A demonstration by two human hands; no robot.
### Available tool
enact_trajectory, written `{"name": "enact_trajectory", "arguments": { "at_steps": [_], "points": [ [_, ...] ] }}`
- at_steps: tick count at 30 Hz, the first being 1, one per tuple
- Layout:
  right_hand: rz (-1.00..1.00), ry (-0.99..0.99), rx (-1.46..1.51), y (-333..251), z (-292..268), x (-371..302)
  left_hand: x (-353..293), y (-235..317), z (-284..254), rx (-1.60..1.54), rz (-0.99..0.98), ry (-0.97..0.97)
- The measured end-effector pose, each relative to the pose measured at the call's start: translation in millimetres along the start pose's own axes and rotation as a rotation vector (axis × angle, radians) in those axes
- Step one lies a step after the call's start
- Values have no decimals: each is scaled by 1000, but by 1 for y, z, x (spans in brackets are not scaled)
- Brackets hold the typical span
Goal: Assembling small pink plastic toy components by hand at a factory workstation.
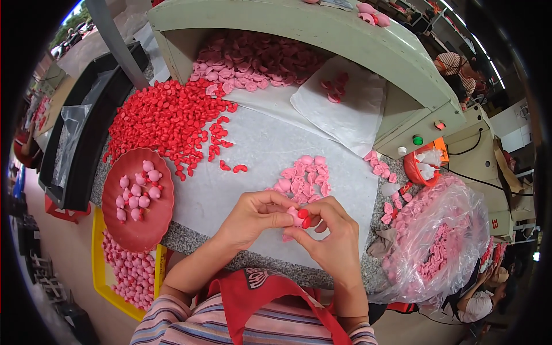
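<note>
Centre frame, low: my left hand (253, 215) and right hand (333, 233) meet — both grips pinching one small pink piece (295, 215) with a red part (303, 217) on it. Loose pink pieces (305, 175) lie just above on the tabletop (259, 149); red dish (138, 198) at left.

Single view: fisheye camera worn on my head, looking steeply down at the tabletop (270, 149), close above my hands, edges bending toward the rim.
</note>
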State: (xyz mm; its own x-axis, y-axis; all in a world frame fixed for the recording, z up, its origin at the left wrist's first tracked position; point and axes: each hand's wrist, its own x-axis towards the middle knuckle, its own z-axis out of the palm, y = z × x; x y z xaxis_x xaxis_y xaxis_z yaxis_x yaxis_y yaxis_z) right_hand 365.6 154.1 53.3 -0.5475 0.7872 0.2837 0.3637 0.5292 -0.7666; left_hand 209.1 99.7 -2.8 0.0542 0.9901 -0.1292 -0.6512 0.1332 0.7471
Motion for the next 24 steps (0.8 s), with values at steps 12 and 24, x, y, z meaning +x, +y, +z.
{"name": "enact_trajectory", "arguments": {
  "at_steps": [12,24],
  "points": [
    [-23,82,-144,16,11,-8,4,-14,4,101,58,116],
    [94,-20,-228,26,19,-5,12,-17,-3,336,134,96]
  ]
}}
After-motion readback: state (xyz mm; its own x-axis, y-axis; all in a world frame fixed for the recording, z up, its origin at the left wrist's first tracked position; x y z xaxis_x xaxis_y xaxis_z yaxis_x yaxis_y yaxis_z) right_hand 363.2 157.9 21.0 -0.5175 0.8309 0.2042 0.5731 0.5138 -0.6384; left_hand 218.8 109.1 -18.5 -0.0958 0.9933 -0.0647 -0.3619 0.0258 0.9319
